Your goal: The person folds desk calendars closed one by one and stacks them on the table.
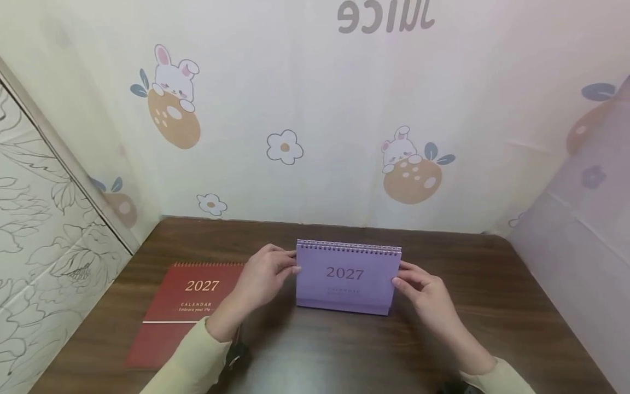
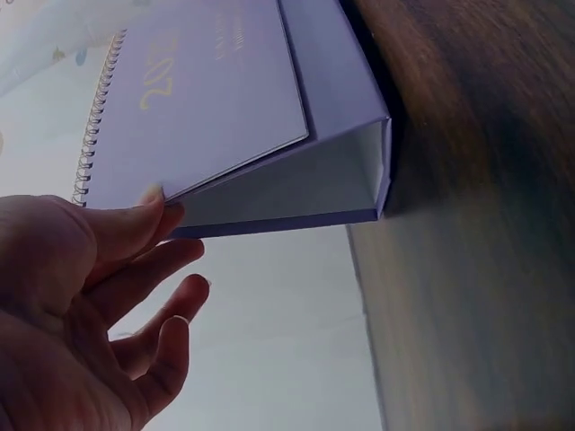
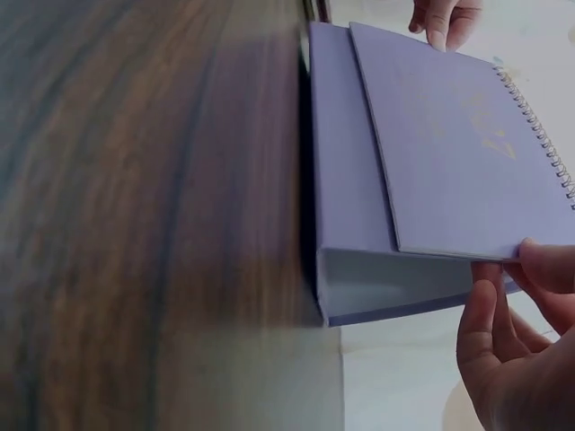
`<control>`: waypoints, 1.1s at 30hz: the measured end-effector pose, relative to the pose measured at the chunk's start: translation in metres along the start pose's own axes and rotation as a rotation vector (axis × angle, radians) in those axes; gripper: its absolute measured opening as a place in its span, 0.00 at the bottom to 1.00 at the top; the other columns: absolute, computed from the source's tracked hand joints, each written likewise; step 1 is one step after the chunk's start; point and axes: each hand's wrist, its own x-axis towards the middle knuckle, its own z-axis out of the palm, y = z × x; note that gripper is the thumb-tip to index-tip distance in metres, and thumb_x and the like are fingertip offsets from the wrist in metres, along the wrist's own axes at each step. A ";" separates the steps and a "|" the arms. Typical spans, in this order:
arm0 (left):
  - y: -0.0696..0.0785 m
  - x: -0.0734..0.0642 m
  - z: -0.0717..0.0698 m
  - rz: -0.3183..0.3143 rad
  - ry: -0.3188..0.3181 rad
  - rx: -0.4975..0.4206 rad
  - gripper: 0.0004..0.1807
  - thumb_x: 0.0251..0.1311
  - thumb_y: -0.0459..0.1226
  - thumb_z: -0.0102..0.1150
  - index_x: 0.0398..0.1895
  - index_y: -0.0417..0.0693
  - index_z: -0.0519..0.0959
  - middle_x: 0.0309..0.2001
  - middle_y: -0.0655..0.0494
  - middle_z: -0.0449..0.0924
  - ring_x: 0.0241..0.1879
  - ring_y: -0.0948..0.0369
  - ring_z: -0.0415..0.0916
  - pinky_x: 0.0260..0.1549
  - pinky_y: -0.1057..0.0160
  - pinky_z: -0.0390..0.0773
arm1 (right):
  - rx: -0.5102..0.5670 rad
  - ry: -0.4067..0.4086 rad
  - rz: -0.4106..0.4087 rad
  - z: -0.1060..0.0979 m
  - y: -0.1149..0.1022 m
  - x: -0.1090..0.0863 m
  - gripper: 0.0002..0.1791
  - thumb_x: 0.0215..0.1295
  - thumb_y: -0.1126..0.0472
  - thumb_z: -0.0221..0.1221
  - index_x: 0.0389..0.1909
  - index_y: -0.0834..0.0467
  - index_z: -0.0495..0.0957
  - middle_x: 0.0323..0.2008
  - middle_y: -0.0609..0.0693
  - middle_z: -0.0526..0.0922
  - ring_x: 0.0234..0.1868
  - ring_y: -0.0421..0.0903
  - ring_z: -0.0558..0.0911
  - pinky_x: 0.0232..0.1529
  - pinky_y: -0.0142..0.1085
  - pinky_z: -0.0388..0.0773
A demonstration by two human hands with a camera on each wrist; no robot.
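A purple 2027 desk calendar [image 1: 344, 279] stands upright as a tent on the brown table, spiral binding along its top. My left hand [image 1: 268, 273] pinches its left edge near the top, thumb on the front cover. At the opposite edge my right hand [image 1: 425, 293] pinches it in the same way, thumb in front. Through the open side in the left wrist view, the hollow stand [image 2: 278, 193] shows pale inside. The right wrist view shows the calendar's cover [image 3: 458, 153] lying against the sloped stand, with the base on the wood.
A red 2027 calendar [image 1: 167, 328] lies flat at the left of the wooden table [image 1: 315, 350], partly behind my left forearm. Beyond the table's back edge hangs a pale curtain [image 1: 325, 109] with rabbit prints. A flower-patterned panel [image 1: 44, 230] stands on the left.
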 end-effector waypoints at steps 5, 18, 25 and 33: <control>-0.006 0.001 0.001 -0.008 -0.037 -0.016 0.03 0.58 0.41 0.72 0.32 0.54 0.89 0.50 0.61 0.85 0.46 0.61 0.77 0.43 0.58 0.77 | -0.137 -0.006 -0.067 0.000 0.007 0.005 0.11 0.67 0.56 0.65 0.43 0.59 0.87 0.60 0.55 0.79 0.59 0.56 0.78 0.49 0.28 0.76; -0.009 0.001 0.008 -0.071 -0.224 0.020 0.06 0.54 0.45 0.74 0.25 0.58 0.86 0.58 0.59 0.80 0.53 0.58 0.76 0.48 0.56 0.76 | -0.253 -0.184 -0.158 -0.009 0.011 0.008 0.05 0.61 0.62 0.70 0.37 0.55 0.88 0.62 0.63 0.75 0.57 0.61 0.80 0.51 0.54 0.77; -0.011 0.000 0.012 -0.066 -0.278 0.026 0.06 0.53 0.43 0.75 0.24 0.56 0.87 0.59 0.56 0.80 0.55 0.54 0.76 0.50 0.53 0.76 | -0.261 -0.240 -0.192 -0.008 0.016 0.007 0.06 0.56 0.63 0.72 0.34 0.51 0.88 0.61 0.63 0.76 0.59 0.62 0.77 0.56 0.59 0.72; -0.012 -0.001 0.015 -0.054 -0.295 0.030 0.06 0.51 0.43 0.76 0.23 0.57 0.87 0.58 0.54 0.80 0.57 0.53 0.75 0.53 0.52 0.75 | -0.262 -0.311 -0.269 -0.005 0.029 0.008 0.07 0.56 0.64 0.72 0.30 0.47 0.88 0.60 0.59 0.77 0.52 0.49 0.81 0.53 0.44 0.78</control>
